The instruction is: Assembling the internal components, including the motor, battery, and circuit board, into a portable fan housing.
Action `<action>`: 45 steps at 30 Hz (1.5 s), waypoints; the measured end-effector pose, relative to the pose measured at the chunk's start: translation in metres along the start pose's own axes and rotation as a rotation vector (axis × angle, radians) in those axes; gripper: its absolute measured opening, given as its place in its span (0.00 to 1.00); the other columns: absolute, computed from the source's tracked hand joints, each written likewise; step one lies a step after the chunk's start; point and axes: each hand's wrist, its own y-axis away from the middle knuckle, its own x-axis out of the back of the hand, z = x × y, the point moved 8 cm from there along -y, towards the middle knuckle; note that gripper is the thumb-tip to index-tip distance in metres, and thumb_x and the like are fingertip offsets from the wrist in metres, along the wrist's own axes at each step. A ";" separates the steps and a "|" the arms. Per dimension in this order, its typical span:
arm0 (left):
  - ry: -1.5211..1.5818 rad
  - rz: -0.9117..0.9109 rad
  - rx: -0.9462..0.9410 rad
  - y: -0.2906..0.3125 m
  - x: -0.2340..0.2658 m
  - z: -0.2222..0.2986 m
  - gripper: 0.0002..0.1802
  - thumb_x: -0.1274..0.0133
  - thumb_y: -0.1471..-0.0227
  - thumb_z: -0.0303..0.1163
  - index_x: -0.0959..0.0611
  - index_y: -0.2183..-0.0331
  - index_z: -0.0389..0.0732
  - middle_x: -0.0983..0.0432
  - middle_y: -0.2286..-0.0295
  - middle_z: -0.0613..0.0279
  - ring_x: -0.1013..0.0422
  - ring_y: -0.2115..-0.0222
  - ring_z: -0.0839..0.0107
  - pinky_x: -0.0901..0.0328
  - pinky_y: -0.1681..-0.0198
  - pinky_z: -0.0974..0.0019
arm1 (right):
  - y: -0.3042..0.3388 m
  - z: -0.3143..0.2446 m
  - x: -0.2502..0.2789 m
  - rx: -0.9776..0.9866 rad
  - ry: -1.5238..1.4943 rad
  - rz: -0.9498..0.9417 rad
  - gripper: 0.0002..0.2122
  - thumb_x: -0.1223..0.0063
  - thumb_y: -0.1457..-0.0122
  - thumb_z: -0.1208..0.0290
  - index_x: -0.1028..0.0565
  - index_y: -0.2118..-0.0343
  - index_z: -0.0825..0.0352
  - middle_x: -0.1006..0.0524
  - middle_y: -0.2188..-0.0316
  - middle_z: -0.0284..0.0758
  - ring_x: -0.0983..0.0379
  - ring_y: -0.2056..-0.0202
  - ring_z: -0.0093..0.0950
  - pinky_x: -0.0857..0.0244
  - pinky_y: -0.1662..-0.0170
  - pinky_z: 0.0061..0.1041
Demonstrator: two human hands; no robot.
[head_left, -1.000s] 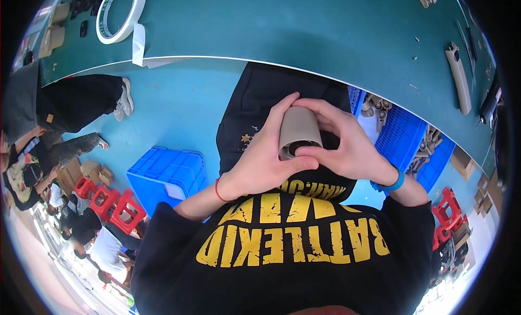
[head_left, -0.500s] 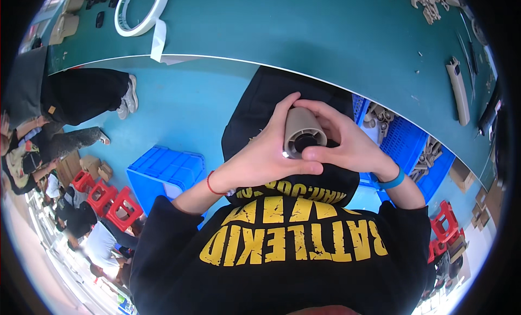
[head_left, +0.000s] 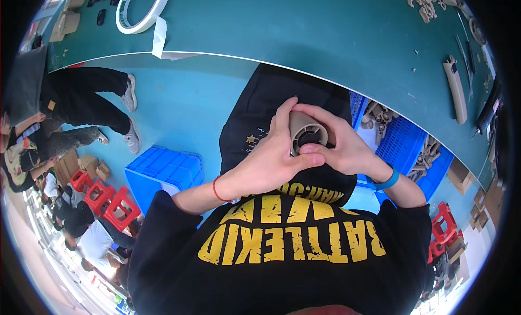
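Above my lap, a beige plastic cylinder is tilted so that one open end faces me. Inside that end shows a black round part. My left hand is wrapped round the cylinder's left side, its thumb lying along the near edge. From the right, my right hand grips the same cylinder, with the thumb at the open end beside the black part. The far side of the cylinder is hidden by my fingers.
A green-topped table lies beyond my lap. On it are a white tape roll, a long beige housing and small beige parts. Blue crates hold parts under its edge. A blue crate stands left; people are nearby.
Both hands still hold the cylinder, which has turned slightly and shifted a little to the right. At the left, a nearby person's legs have moved apart.
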 end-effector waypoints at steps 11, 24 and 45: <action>0.624 -0.067 0.010 0.039 0.018 0.044 0.48 0.51 0.41 0.60 0.55 0.33 0.50 0.29 0.61 0.56 0.28 0.73 0.69 0.35 0.74 0.69 | 0.010 -0.043 -0.010 0.118 -0.180 -0.078 0.39 0.58 0.36 0.40 0.44 0.35 0.72 0.34 0.41 0.43 0.33 0.42 0.32 0.39 0.41 0.33; 0.401 0.300 -0.618 0.034 0.035 0.136 0.58 0.43 0.45 0.56 0.62 0.33 0.41 0.46 0.39 0.47 0.37 0.42 0.48 0.43 0.39 0.46 | 0.025 -0.086 -0.019 0.268 -0.178 0.165 0.26 0.61 0.32 0.44 0.29 0.62 0.69 0.30 0.81 0.29 0.39 0.84 0.14 0.45 0.80 0.16; -0.411 0.380 -0.971 0.034 0.055 0.160 0.63 0.26 0.63 0.39 0.48 0.36 0.34 0.44 0.39 0.44 0.33 0.44 0.53 0.40 0.43 0.57 | 0.096 -0.128 0.064 0.213 0.315 0.721 0.12 0.53 0.34 0.67 0.25 0.72 0.68 0.31 0.87 0.26 0.37 0.86 0.17 0.45 0.82 0.18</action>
